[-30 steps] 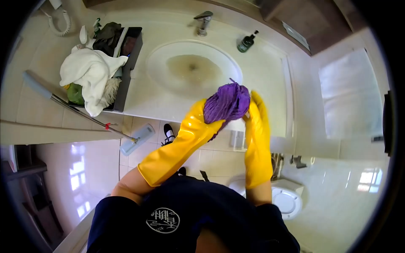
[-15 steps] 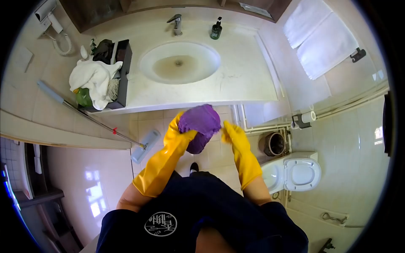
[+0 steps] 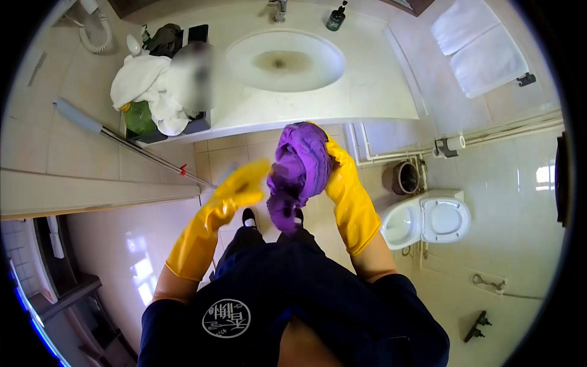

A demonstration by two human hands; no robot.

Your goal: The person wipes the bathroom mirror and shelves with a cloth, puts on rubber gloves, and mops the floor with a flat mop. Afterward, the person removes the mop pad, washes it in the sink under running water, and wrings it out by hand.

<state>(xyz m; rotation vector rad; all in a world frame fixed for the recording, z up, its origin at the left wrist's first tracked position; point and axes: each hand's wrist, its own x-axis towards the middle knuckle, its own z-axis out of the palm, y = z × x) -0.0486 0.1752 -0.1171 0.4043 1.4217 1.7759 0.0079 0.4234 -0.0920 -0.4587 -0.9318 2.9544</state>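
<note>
A bunched purple cloth [image 3: 301, 158] hangs in front of me, just below the sink counter's front edge. My right hand [image 3: 339, 171], in a yellow rubber glove, is closed on the cloth's right side; its fingertips are partly hidden behind the fabric. The cloth's lower end droops over one of my shoes. To the left of the cloth, my left hand [image 3: 244, 185] wears a matching glove and holds nothing. Its fingers are stretched out and somewhat blurred, apart from the cloth.
Ahead is a counter [image 3: 379, 92] with an oval sink [image 3: 284, 79], a faucet [image 3: 280, 11] and a dark pump bottle [image 3: 335, 18]. White towels [image 3: 143, 79] and a green bottle [image 3: 140, 118] fill a box at left. A mop [image 3: 137, 147] leans nearby; a toilet [image 3: 422, 221] and bin [image 3: 403, 178] are right.
The purple cloth has gone from my left hand to my right. My left hand has let go and moved left, opening. The view has shifted, so the counter sits higher.
</note>
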